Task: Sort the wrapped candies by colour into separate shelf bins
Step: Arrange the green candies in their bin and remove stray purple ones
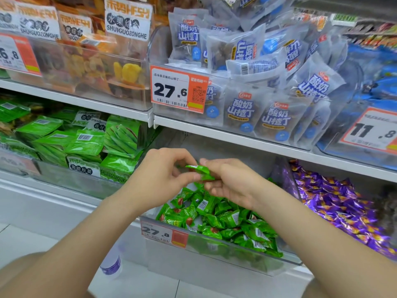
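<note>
Held candy: small green foil-wrapped candy [200,170], mid-frame, raised above the middle bin, between both hands.
Left hand [163,175]: fingers curled, pinching the wrapper's left end.
Right hand [232,181]: thumb and fingertips clamped on the wrapper's right end.
Middle bin: clear plastic shelf bin [214,251], lower centre, holding a heap of green wrapped candies [225,218]; orange-and-white price tag [164,233] on its front.
Right bin: purple wrapped candies [335,207], piled at the right edge, just beside the green heap.
Upper shelf: blue-and-white snack packets [272,117], upper right.
Left shelf: flat green packets [86,143], mid-left.
</note>
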`<state>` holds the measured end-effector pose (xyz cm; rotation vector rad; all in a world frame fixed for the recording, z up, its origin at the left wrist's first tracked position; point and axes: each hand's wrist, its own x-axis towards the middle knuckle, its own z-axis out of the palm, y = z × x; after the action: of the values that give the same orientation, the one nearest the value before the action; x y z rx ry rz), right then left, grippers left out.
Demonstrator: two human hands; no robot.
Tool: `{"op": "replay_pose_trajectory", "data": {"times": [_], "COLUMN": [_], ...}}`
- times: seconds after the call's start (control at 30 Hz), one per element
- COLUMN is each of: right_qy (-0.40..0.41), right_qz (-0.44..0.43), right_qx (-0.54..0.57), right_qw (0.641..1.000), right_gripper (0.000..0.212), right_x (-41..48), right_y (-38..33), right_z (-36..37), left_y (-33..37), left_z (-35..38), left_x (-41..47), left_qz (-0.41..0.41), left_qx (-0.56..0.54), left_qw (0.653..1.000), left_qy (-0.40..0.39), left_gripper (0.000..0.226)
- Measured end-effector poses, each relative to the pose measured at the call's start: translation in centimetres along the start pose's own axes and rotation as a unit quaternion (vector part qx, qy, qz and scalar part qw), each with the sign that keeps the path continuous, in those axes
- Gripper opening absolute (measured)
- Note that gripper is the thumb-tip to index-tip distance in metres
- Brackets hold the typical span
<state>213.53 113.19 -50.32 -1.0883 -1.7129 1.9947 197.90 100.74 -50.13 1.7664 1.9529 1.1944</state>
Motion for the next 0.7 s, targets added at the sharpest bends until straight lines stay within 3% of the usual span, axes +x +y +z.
{"op": "replay_pose_trajectory", "data": {"times": [0.07, 0.13, 0.17, 0.2, 0.27, 0.3, 0.4, 0.5, 0.6, 0.7], "right_qy": [0.047, 0.128, 0.141, 0.124, 0.037, -0.016, -0.030, -0.006, -0.018, 0.099], "right_qz": [-0.026, -0.060, -0.063, -0.063, -0.069, -0.085, -0.184, -0.189, -0.174, -0.180], "right_qx": [-0.219, -0.465, -0.510, -0.495, -0.315, -0.224, -0.178, -0.145, -0.113, -0.213], "right_qw": [0.974, 0.874, 0.846, 0.857, 0.946, 0.971, 0.966, 0.971, 0.978, 0.955], "right_gripper": [0.044, 0.052, 0.048, 0.041, 0.023, 0.023, 0.025, 0.021, 0.025, 0.020], "right_x": [0.0, 0.1, 0.1, -0.1, -0.6, -1.0, -0.9, -0.4, -0.1, 2.2], "right_y": [0.2, 0.5, 0.6, 0.7, 0.6, 0.3, 0.1, 0.4, 0.8, 1.7], "right_z": [-1.1, -2.3, -2.7, -2.8, -2.2, -1.8, -0.9, -0.6, -0.3, 0.0], "left_y": [0.6, 1.0, 1.2, 1.4, 1.8, 2.0, 1.7, 1.0, 0.0, -1.1], "left_z": [0.0, 0.1, 0.1, 0.2, 0.4, 0.5, 0.3, -0.5, -0.8, -0.6], "left_x": [-0.3, -0.5, -0.5, -0.6, -0.6, -0.5, -0.2, 0.2, 0.3, 0.6], "left_qz": [-0.064, -0.119, -0.138, -0.154, -0.182, -0.193, -0.206, -0.194, -0.140, -0.094], "left_qx": [-0.005, 0.006, 0.007, -0.002, -0.043, -0.065, -0.131, -0.175, -0.034, 0.162], "left_qw": [0.998, 0.993, 0.990, 0.988, 0.982, 0.979, 0.970, 0.965, 0.989, 0.977], "left_qy": [0.012, 0.006, 0.003, 0.005, 0.010, 0.007, 0.002, 0.017, 0.036, 0.101], "left_gripper": [0.018, 0.028, 0.030, 0.031, 0.031, 0.031, 0.028, 0.025, 0.021, 0.013]}}
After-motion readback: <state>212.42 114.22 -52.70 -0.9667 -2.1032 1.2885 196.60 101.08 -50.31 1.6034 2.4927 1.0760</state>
